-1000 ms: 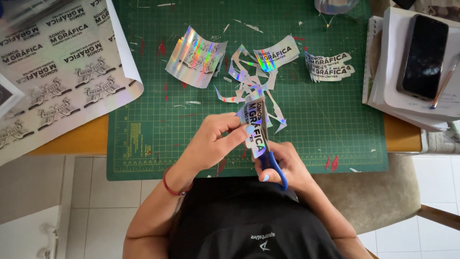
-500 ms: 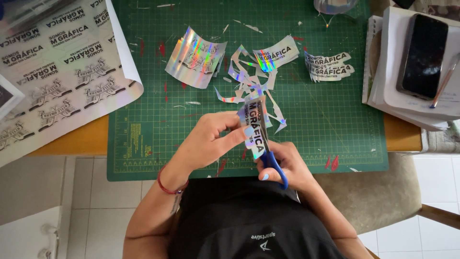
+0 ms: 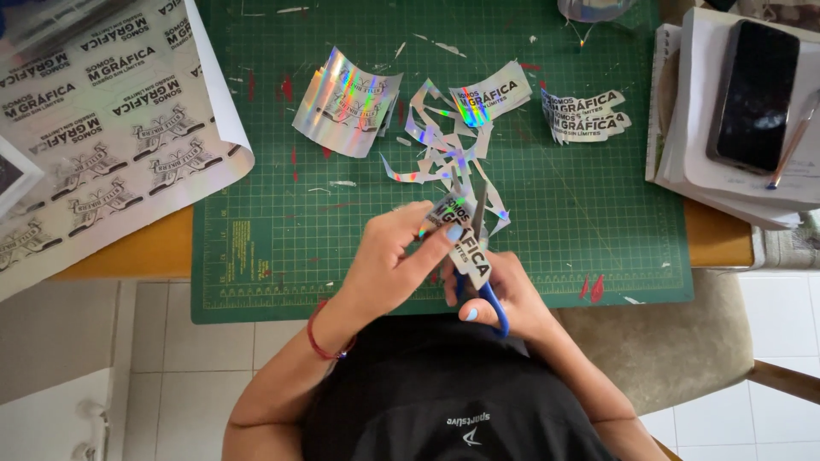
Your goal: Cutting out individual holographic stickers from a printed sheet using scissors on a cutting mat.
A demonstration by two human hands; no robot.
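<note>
Holographic sticker (image 3: 465, 243) pinched in left hand (image 3: 389, 265) fingers, mid-cut by blue scissors (image 3: 487, 294) gripped in right hand (image 3: 508, 299). Finished pieces (image 3: 585, 115) lying at twelve o'clock; uncut sheet (image 3: 111, 128) waiting at ten.

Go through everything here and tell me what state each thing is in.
Left hand: pinching the sticker.
Right hand: gripping the scissors.
Scissors: blades partly open around the sticker.
Sticker: held above the mat, partly trimmed.
Cutting mat: flat, strewn with offcuts.
Phone: screen dark.
Sticker sheet: uncut, corner curled.
</note>
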